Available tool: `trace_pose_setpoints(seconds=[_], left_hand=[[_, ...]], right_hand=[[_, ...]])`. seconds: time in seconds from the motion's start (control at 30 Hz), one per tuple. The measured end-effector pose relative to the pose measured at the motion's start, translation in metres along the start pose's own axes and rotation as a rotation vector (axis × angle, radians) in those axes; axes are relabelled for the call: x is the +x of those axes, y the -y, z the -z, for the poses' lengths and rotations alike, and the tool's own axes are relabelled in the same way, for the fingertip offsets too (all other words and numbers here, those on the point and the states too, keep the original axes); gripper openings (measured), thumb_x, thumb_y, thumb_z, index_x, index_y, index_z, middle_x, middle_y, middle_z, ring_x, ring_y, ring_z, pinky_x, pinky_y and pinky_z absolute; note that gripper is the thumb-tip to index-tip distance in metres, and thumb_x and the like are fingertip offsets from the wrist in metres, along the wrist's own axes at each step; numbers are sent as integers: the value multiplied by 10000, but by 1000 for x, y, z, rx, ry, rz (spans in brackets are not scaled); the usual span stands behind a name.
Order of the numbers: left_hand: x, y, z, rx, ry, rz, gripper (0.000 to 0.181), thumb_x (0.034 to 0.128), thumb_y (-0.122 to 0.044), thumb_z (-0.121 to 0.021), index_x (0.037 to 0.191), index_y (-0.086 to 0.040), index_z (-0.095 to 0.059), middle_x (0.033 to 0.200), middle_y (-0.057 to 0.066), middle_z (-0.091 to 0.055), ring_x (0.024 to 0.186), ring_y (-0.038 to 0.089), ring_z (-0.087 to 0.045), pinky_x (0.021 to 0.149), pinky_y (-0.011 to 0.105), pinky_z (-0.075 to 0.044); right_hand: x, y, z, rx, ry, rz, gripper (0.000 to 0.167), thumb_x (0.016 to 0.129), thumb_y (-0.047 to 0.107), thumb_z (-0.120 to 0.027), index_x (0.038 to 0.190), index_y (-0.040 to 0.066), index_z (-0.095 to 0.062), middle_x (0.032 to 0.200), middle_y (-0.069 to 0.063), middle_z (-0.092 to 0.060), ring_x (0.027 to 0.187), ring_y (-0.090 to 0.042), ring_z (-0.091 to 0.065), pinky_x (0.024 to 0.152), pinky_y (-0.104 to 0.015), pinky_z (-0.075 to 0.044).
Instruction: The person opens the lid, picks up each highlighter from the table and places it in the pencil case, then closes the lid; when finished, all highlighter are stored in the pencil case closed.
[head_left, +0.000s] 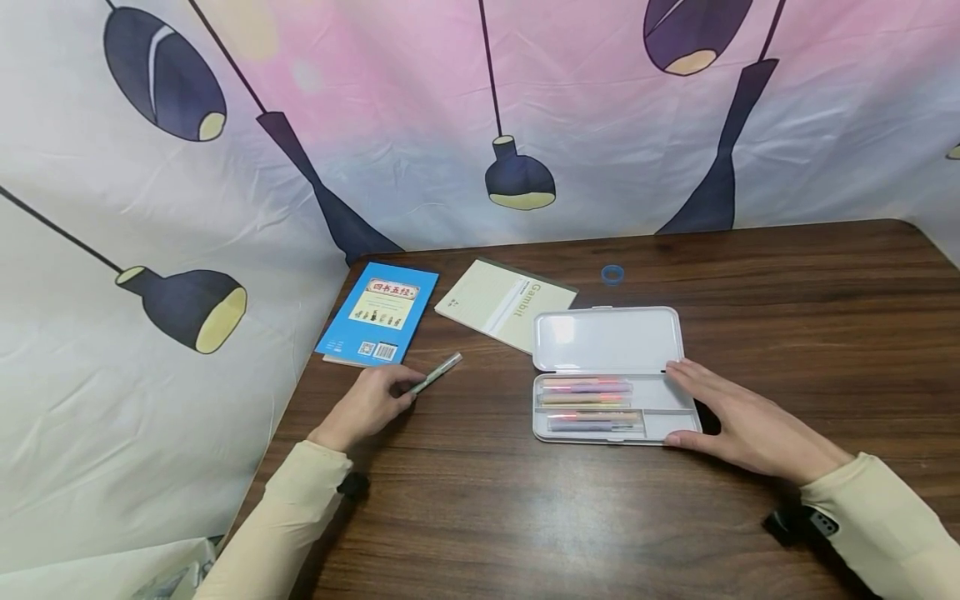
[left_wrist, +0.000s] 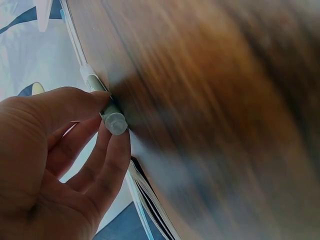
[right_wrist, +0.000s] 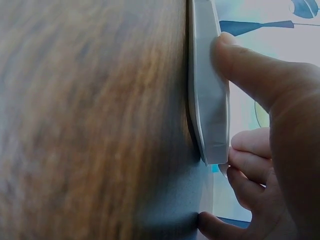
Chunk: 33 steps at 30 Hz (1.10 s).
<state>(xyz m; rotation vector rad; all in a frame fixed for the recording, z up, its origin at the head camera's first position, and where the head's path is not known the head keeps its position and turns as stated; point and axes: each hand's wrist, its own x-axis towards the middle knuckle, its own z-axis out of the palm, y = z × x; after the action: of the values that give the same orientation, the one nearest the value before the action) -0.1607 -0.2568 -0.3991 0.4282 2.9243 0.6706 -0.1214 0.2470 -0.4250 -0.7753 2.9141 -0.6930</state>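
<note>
Between thumb and fingers my left hand [head_left: 375, 400] pinches a slim pen [head_left: 441, 370], tilted over the table with its clear end pointing away to the right. In the left wrist view the pen's greenish barrel and pale translucent near end [left_wrist: 116, 124] show close to the tabletop. A white pencil case [head_left: 656, 426] lies with its lid [head_left: 607, 337] folded back. Several clear-capped pens [head_left: 585, 400] sit in its left compartments. My right hand [head_left: 750, 425] holds the case's right end, thumb at the front wall and fingers toward the hinge side.
A blue book [head_left: 416, 300] lies at the table's left edge, beyond my left hand. Beside it is a cream notebook [head_left: 468, 300], partly behind the case lid. A blue ring-shaped roll [head_left: 612, 274] lies near the back edge of the brown table [head_left: 465, 517], before a patterned cloth.
</note>
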Motion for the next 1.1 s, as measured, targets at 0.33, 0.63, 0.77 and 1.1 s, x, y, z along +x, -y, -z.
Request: trace_pose_setpoints(seconds=[0.33,0.63,0.77,1.1], left_hand=[[-1,-1,-1,7,-2,-6,256,885,2,-704,1128,-71,-743,1043,52,-704,903,172,-637,785,396,-542],[-3,-1,-1,17,-11,-31,261,882,14,-701,1125,-70,-747,1055,59,-707,909,173,-638,784,393,-540],[-4,-1,0,29,-15,-30,264,883,11,-703,1128,-74,-749,1075,64,-711,945,192,-647,809,418,-546],[-3,-1,4,56,-37,-26,274,895,-3,-701,1154,-82,-743,1121,81,-712,1053,256,-660,876,477,-541]], right_hand=[[0,-3,-1,-24,2,2,899,869,646,-641,1570,175,-332,1617,-69,-310,1470,-228,-317,1064,-314,-332],[-1,-2,-1,-21,-2,6,892,873,643,-638,1569,178,-333,1615,-65,-314,1471,-225,-317,1081,-242,-297],[-1,-2,-1,-19,-3,11,889,876,636,-640,1569,170,-334,1614,-73,-316,1470,-230,-318,1085,-177,-256],[-1,-2,0,-22,7,6,894,878,631,-642,1572,164,-327,1613,-93,-313,1467,-252,-323,1061,-341,-346]])
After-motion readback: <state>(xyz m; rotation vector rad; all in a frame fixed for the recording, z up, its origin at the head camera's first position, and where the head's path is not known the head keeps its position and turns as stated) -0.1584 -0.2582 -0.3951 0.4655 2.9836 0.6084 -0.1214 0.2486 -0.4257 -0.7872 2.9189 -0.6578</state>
